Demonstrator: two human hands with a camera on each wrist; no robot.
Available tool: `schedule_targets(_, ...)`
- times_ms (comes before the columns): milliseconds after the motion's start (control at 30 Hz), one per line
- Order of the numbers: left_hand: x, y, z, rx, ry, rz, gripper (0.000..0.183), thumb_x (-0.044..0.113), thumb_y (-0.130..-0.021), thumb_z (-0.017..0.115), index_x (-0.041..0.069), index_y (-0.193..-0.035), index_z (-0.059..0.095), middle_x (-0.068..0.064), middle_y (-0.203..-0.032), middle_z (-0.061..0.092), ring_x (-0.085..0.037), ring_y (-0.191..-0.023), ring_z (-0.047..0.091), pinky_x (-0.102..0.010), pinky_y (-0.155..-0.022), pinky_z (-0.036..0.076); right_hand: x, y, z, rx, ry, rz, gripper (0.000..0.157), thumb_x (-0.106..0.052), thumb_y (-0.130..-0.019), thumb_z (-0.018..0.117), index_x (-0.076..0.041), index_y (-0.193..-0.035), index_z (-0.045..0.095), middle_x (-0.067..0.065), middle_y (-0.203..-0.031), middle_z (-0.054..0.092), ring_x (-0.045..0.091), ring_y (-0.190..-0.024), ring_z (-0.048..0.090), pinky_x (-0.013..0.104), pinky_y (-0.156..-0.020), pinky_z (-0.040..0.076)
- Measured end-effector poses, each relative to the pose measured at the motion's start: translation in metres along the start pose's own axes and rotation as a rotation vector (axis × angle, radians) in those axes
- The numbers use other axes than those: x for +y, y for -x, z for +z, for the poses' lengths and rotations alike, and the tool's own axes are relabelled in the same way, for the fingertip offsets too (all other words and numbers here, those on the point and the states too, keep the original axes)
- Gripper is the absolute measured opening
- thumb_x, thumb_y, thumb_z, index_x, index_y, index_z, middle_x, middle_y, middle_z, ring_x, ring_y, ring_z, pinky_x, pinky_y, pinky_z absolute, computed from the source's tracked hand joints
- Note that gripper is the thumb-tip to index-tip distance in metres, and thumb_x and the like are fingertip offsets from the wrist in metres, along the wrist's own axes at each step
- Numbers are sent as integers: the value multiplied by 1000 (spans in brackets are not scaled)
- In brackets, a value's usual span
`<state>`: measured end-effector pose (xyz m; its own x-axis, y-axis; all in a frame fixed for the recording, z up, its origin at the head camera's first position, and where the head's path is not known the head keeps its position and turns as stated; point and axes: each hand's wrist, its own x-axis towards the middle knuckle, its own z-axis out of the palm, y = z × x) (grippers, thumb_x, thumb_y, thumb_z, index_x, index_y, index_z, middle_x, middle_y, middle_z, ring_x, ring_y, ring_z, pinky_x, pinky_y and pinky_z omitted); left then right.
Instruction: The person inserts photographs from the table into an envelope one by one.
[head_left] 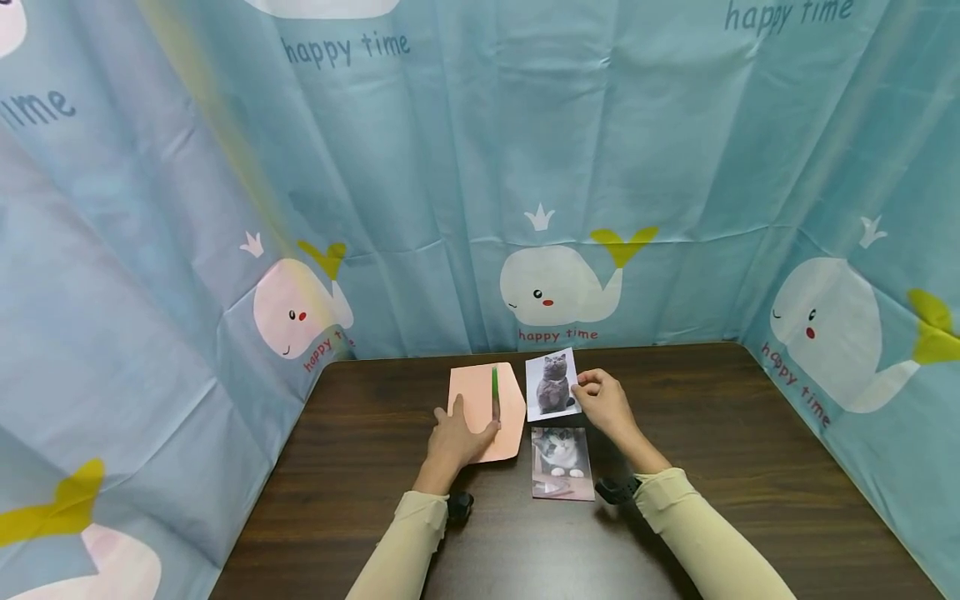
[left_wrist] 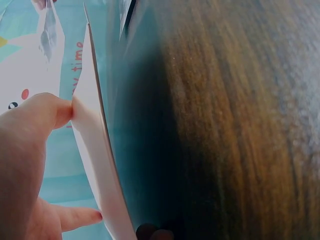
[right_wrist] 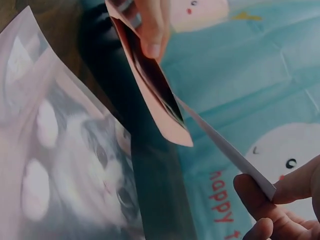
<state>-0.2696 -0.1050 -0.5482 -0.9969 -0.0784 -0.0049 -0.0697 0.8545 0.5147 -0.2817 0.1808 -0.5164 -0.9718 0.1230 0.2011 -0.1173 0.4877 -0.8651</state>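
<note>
My left hand (head_left: 453,442) grips a pink envelope (head_left: 468,385) by its left and lower side, the thumb near the mouth. The envelope's flap is open and points right; its mouth gapes, showing a strip of green and dark inside. Between thumb and fingers, my right hand (head_left: 606,407) pinches the right edge of a photo card (head_left: 555,387) with a grey cat on it. In the right wrist view that card (right_wrist: 225,150) appears edge-on, its far end close to the envelope's mouth (right_wrist: 160,90). Below, a second cat photo (head_left: 561,465) lies on the table.
The dark wood table (head_left: 360,483) ends at the back against a blue curtain (head_left: 420,167) printed with whales. Black wrist cameras (head_left: 459,507) are strapped under both wrists, the right one beside the second photo.
</note>
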Motion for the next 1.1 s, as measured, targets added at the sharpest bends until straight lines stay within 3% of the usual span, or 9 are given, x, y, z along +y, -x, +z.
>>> schedule_targets(367, 4, 2, -4, -6, 21, -3, 104, 67, -79, 68, 10, -158, 30, -33, -138, 36, -50, -101, 60, -58, -86, 50, -1, -6, 29, -39, -25, 33, 23, -16, -91, 71, -2, -108, 65, 13, -89, 75, 15, -69, 60, 30, -60, 44)
schedule_targets(733, 2, 5, -2, -4, 6, -4, 103, 66, -79, 68, 9, -157, 31, -34, -137, 37, -51, -101, 60, -58, -86, 50, 3, -11, 55, -82, -22, 50, 23, -16, -91, 71, -1, -107, 65, 17, -97, 75, 24, -86, 70, 32, -66, 48)
schedule_targets(1100, 2, 5, -5, 6, 8, 9, 104, 65, -78, 70, 7, -156, 33, -35, -135, 38, -52, -99, 60, -59, -84, 51, 0, -19, 69, -92, 8, 57, 19, -17, -91, 71, -4, -104, 66, 15, -94, 75, 24, -84, 70, 34, -68, 49)
